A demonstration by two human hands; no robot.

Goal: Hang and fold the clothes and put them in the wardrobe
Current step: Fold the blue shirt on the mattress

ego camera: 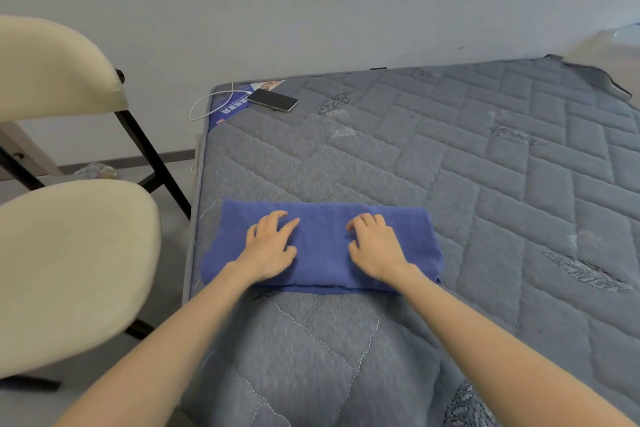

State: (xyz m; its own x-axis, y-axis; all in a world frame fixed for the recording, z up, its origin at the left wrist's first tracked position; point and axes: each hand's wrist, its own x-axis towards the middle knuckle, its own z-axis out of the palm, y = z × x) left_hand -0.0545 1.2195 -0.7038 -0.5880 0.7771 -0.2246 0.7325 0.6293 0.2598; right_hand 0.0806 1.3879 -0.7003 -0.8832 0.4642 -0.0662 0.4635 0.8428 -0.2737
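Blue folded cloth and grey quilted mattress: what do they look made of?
Blue folded cloth: soft matte fabric, possibly terry or knit, going by its fuzzy nap. Grey quilted mattress: matte heathered textile cover, shown by stitched quilting lines.

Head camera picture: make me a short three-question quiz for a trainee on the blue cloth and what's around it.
1. True or false: the left hand and the right hand both rest on the folded blue cloth.
2. Where does the phone lie? A) on the cloth B) at the far left corner of the mattress C) on the floor
3. Which piece of furniture stands left of the mattress?
Key: 1 true; 2 B; 3 a chair.
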